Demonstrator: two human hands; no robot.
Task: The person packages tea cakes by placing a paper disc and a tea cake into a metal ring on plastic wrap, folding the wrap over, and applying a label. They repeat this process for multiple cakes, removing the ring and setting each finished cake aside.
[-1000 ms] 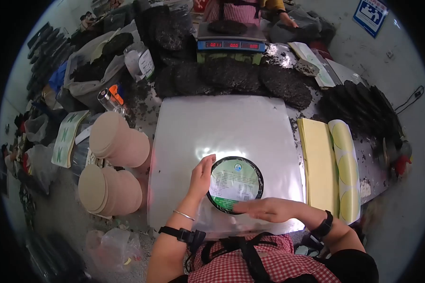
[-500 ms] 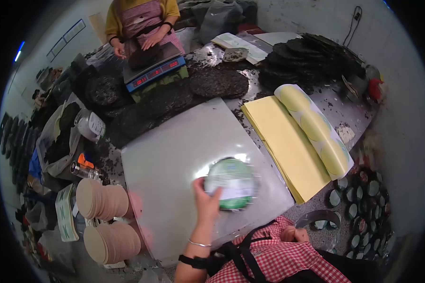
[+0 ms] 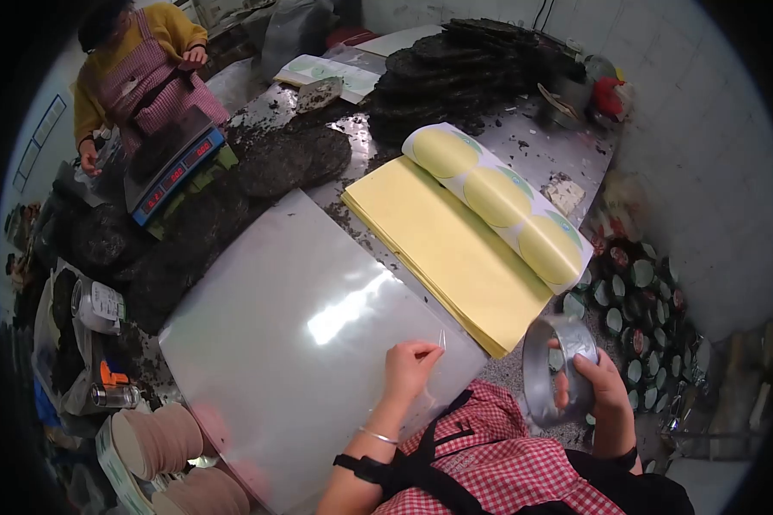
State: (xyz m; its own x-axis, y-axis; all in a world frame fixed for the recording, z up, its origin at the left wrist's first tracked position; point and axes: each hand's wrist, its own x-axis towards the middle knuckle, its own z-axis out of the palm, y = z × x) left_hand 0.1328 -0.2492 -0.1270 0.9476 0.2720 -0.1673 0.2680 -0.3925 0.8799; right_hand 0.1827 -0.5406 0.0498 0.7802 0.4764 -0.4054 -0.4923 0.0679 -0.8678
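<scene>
My left hand is closed in a pinch over the near right part of a pale, shiny sheet. Between its fingertips is a small clear piece of film, thin and hard to make out. My right hand grips a wide, glossy grey ring that looks like a roll of tape. Its fingers pass through the opening and the thumb lies on the outer rim. The ring is held beyond the sheet's right edge, beside my checked apron.
Yellow sheets and a curled strip of round labels lie right of the pale sheet. Brown discs stand at lower left. Dark flaky cakes are stacked behind. A co-worker stands by a scale. Several round packs lie lower right.
The round green-and-white labelled pack has left my left hand and the sheet. That hand now pinches clear film. My right hand has come up, holding the grey ring. The view has swung right.
</scene>
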